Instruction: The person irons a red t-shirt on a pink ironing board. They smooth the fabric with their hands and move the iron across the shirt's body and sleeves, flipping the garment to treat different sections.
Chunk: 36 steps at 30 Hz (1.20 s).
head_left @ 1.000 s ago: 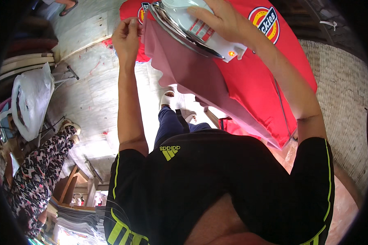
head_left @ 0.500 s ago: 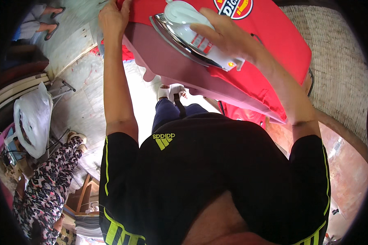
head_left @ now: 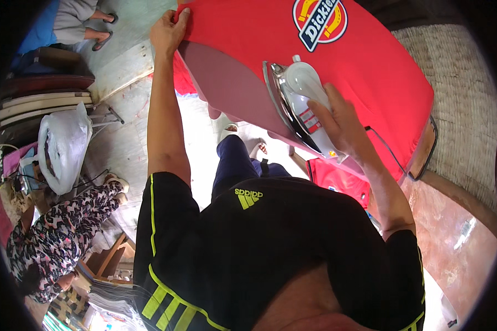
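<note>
A red garment (head_left: 381, 83) with a round printed badge is spread over an ironing board, whose mauve cover (head_left: 221, 74) shows along the near side. My right hand (head_left: 342, 121) is closed round the handle of a white iron (head_left: 303, 83) with a shiny metal base and a small lit orange lamp. The iron rests on the red cloth near the board's near edge, below the badge. At the far left corner my left hand (head_left: 169, 32) pinches the garment's edge between thumb and fingers.
A black cord (head_left: 389, 151) runs along the board's right side beside a woven mat surface (head_left: 447, 94). More red cloth (head_left: 337, 174) hangs under the board. Left are a plastic-wrapped bundle (head_left: 66, 146), a person in patterned trousers (head_left: 66, 231) and another person's feet (head_left: 102, 39).
The iron, in my right hand, has slid toward me and to the right, away from the badge. My left hand still holds the garment's edge. The whole view has shifted slightly.
</note>
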### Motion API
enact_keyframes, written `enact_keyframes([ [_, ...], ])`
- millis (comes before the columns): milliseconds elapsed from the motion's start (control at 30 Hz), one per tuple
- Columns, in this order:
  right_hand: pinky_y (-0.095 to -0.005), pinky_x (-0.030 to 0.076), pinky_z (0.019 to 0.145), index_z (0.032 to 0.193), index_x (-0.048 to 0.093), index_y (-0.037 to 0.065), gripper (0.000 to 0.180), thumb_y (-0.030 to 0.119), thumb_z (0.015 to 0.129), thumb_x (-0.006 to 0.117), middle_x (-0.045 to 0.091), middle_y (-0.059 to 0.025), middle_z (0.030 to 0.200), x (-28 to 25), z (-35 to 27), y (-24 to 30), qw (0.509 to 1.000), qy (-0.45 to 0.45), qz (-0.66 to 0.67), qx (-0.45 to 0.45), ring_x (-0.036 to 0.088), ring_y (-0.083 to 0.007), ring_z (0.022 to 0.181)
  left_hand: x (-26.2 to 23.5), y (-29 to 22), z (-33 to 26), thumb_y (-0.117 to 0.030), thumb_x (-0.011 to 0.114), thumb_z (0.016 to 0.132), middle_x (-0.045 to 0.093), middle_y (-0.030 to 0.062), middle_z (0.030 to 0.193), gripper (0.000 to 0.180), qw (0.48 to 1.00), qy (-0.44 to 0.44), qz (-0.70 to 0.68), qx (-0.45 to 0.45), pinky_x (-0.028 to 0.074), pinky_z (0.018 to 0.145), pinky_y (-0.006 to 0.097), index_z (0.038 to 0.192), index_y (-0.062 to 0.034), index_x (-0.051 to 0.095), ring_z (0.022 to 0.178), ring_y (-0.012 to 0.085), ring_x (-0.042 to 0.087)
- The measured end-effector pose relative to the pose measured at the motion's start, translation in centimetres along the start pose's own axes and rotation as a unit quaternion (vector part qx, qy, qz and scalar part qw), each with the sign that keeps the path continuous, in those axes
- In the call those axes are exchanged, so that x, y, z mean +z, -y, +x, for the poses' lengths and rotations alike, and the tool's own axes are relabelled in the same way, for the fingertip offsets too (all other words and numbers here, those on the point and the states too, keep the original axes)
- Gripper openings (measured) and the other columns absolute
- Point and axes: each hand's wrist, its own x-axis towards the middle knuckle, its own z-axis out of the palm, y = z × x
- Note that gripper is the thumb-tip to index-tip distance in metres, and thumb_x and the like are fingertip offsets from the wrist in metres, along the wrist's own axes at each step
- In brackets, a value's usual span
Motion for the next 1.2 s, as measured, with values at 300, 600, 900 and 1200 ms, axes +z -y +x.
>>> enact_keyframes([
  [300, -0.0434, 0.047, 0.060, 0.097, 0.050, -0.001, 0.033, 0.032, 0.099, 0.057, 0.062, -0.0245, 0.074, 2.8, 11.7, 4.3, 0.994, 0.033, -0.030, -0.104, 0.064, -0.0354, 0.064, 0.4, 3.8, 1.6, -0.025, 0.074, 0.089, 0.057, -0.0068, 0.066, 0.021, 0.927, 0.122, -0.347, -0.074, 0.036, 0.053, 0.022, 0.089, -0.0041, 0.073, 0.060, 0.0021, 0.046],
  [600, -0.0434, 0.047, 0.056, 0.092, 0.050, -0.001, 0.038, 0.036, 0.097, 0.058, 0.058, -0.0227, 0.067, 5.8, 20.8, 8.6, 0.979, 0.053, -0.022, -0.197, 0.063, -0.0369, 0.061, -1.6, 3.3, -1.4, -0.027, 0.057, 0.101, 0.052, -0.0016, 0.061, 0.026, 0.886, 0.069, -0.438, -0.136, 0.037, 0.049, 0.022, 0.100, -0.0013, 0.064, 0.054, 0.0047, 0.047],
  [900, -0.0351, 0.046, 0.059, 0.101, 0.052, 0.001, 0.037, 0.038, 0.100, 0.056, 0.061, -0.0148, 0.076, 4.5, 22.5, 9.4, 0.981, 0.105, -0.083, -0.140, 0.058, -0.0199, 0.064, -1.2, 3.5, -3.1, -0.018, 0.055, 0.102, 0.059, 0.0001, 0.075, 0.019, 0.914, -0.045, -0.399, -0.051, 0.043, 0.059, 0.021, 0.102, -0.0009, 0.063, 0.064, 0.0060, 0.051],
  [1200, -0.0427, 0.047, 0.072, 0.111, 0.052, -0.002, 0.041, 0.037, 0.098, 0.055, 0.062, -0.0227, 0.087, -0.6, 12.1, 5.1, 0.992, 0.042, -0.107, -0.047, 0.062, -0.0344, 0.080, -0.7, -3.8, -6.0, -0.002, 0.064, 0.088, 0.069, 0.0104, 0.092, 0.012, 0.954, 0.052, -0.230, 0.187, 0.051, 0.075, 0.033, 0.099, -0.0029, 0.068, 0.082, 0.0235, 0.065],
])
